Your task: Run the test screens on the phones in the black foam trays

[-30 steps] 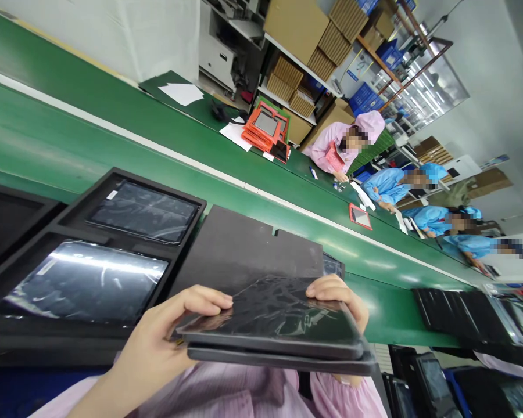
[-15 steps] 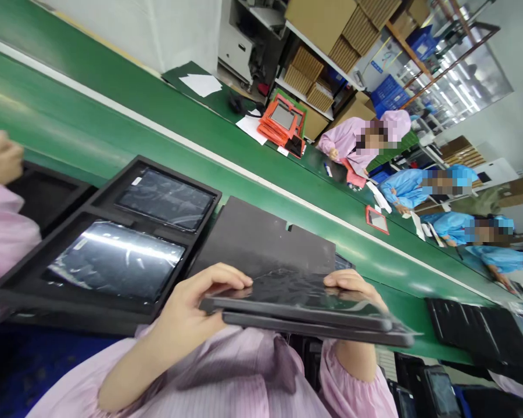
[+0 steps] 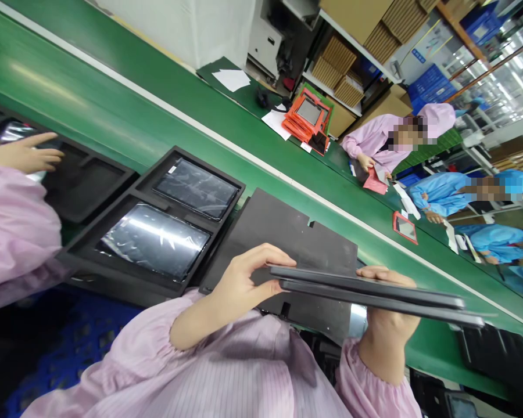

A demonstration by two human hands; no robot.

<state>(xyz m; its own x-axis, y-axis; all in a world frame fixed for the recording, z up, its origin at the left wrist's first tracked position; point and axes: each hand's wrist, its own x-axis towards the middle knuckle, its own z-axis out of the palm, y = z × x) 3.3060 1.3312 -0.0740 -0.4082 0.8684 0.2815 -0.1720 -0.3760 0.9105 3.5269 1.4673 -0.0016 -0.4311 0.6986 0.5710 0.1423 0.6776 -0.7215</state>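
Two dark tablets (image 3: 370, 291), one over the other and seen nearly edge-on, are held level in front of my chest. My left hand (image 3: 250, 270) pinches their left end, thumb below and fingers above. At the right part of the stack, my right hand (image 3: 394, 310) grips it, with fingers over the far side and the palm beneath. Below the tablets lies a flat black foam piece (image 3: 283, 232) with a small notch. Left of it, a black foam tray (image 3: 133, 194) holds a film-covered tablet (image 3: 154, 244) and a smaller one (image 3: 196, 188).
At far left a co-worker's hand (image 3: 24, 154) is over a shiny device in another black tray (image 3: 81, 188). A green conveyor belt (image 3: 126, 116) with a white strip runs across. Beyond it are stacked orange-framed tablets (image 3: 307, 113) and several seated people. Blue crates (image 3: 78, 348) stand low at left.
The held tablets have tilted from showing a glossy upper face to nearly edge-on. My view has shifted left, so the scene sits further right. The co-worker's hand has opened over a shiny device.
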